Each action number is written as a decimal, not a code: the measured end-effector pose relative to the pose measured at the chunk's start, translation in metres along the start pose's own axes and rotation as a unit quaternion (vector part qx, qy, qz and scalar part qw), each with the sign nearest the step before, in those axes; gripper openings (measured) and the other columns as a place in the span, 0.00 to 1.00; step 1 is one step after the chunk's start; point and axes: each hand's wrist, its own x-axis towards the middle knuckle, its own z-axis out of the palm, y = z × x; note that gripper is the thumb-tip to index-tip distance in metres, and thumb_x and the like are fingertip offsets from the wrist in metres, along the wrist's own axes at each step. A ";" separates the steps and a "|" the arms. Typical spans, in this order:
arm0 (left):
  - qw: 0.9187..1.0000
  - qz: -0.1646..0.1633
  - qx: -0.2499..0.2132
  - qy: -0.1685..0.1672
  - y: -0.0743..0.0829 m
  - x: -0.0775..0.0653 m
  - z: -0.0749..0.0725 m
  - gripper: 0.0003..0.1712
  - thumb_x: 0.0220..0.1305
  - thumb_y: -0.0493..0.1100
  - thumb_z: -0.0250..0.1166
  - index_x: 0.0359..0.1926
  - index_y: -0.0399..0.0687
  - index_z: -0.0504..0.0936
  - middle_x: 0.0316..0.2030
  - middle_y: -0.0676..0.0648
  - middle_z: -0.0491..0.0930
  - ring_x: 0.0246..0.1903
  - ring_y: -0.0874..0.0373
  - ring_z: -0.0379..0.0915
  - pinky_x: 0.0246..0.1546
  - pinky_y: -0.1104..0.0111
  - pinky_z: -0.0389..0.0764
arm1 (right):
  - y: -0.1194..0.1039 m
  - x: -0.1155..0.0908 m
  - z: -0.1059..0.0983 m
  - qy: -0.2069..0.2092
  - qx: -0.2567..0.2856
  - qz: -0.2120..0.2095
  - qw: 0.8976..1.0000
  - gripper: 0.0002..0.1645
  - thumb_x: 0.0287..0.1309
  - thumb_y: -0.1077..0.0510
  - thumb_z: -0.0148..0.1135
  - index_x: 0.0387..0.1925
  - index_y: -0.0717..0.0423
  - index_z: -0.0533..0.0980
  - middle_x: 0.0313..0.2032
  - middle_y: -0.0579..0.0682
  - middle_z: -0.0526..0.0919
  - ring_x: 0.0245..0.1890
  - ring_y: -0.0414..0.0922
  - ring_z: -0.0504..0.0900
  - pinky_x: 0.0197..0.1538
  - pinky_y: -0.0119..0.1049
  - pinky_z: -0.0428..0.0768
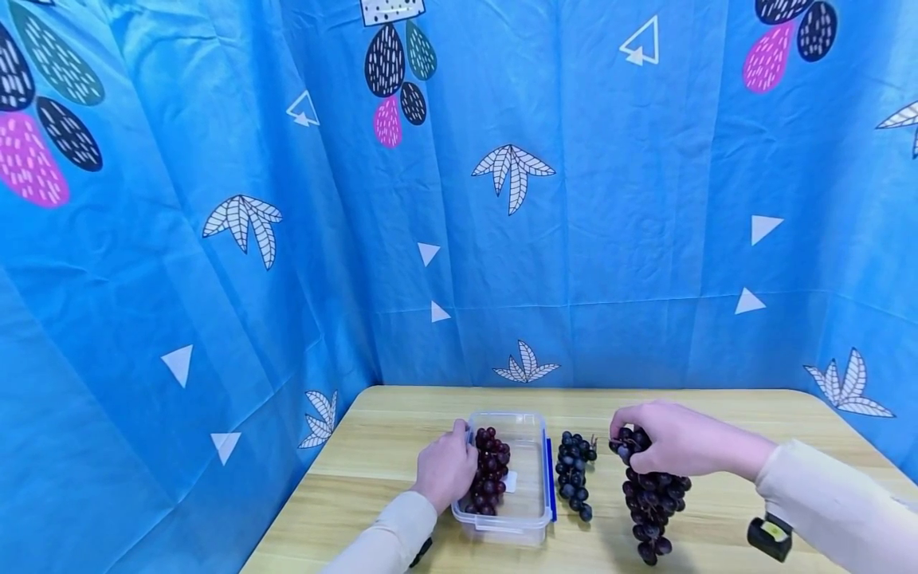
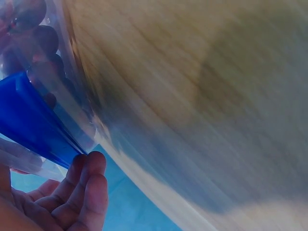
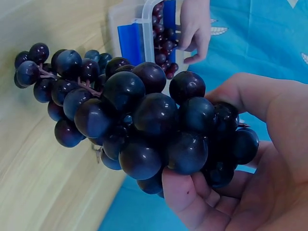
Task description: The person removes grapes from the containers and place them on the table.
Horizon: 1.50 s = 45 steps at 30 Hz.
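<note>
A bunch of dark purple grapes (image 1: 651, 510) hangs from my right hand (image 1: 670, 438), which grips it near its top. In the right wrist view, the thumb and fingers close around the thick end of these grapes (image 3: 156, 115). My left hand (image 1: 446, 466) holds the left side of a clear plastic container (image 1: 527, 524). Its fingertips (image 2: 96, 163) touch a blue locking flap (image 2: 33, 120) in the left wrist view. Red grapes (image 1: 492, 470) lie inside along the container's left half. Between the container and the right hand, another dark bunch of grapes (image 1: 572, 472) lies on the table.
The wooden table (image 1: 373, 434) has rounded far corners. A blue patterned curtain (image 1: 617, 239) hangs behind it and along its left side. Another blue flap (image 1: 551, 478) is on the container's right side, close to the loose dark bunch.
</note>
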 end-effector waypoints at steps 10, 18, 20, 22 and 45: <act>1.000 -0.002 0.004 -0.004 0.001 -0.001 -0.002 0.19 0.70 0.47 0.58 0.57 0.44 0.74 0.30 0.48 0.82 0.21 0.59 0.72 0.22 0.64 0.74 | 0.020 0.018 0.012 0.010 0.009 0.006 1.000 0.22 0.47 0.60 0.69 0.48 0.47 0.79 0.44 0.44 0.82 0.31 0.41 0.72 0.40 0.41 0.71; 1.000 0.001 0.001 -0.007 0.003 -0.001 -0.004 0.20 0.70 0.47 0.57 0.57 0.43 0.74 0.28 0.48 0.80 0.20 0.59 0.70 0.21 0.64 0.73 | 0.035 0.032 0.021 0.016 0.013 0.012 1.000 0.21 0.48 0.60 0.69 0.48 0.48 0.80 0.48 0.46 0.83 0.35 0.42 0.73 0.40 0.42 0.71; 1.000 0.001 -0.001 -0.006 0.004 -0.001 -0.004 0.19 0.69 0.47 0.58 0.57 0.43 0.74 0.29 0.48 0.81 0.20 0.59 0.70 0.21 0.64 0.73 | 0.040 0.035 0.023 0.015 0.018 0.014 1.000 0.21 0.48 0.60 0.69 0.48 0.49 0.80 0.49 0.47 0.83 0.35 0.43 0.73 0.40 0.43 0.70; 1.000 0.000 -0.001 -0.005 0.004 0.000 -0.004 0.19 0.69 0.47 0.58 0.57 0.43 0.74 0.29 0.48 0.81 0.20 0.59 0.71 0.22 0.64 0.73 | 0.045 0.039 0.026 0.017 0.023 0.015 0.999 0.22 0.49 0.61 0.69 0.49 0.49 0.79 0.50 0.48 0.83 0.36 0.43 0.73 0.41 0.44 0.70; 1.000 -0.003 0.006 0.001 0.003 0.000 -0.002 0.19 0.69 0.48 0.57 0.57 0.45 0.74 0.29 0.49 0.81 0.22 0.60 0.72 0.23 0.65 0.74 | 0.090 0.071 0.050 0.051 0.057 0.006 0.997 0.21 0.52 0.63 0.67 0.51 0.56 0.79 0.50 0.54 0.83 0.31 0.43 0.72 0.42 0.44 0.72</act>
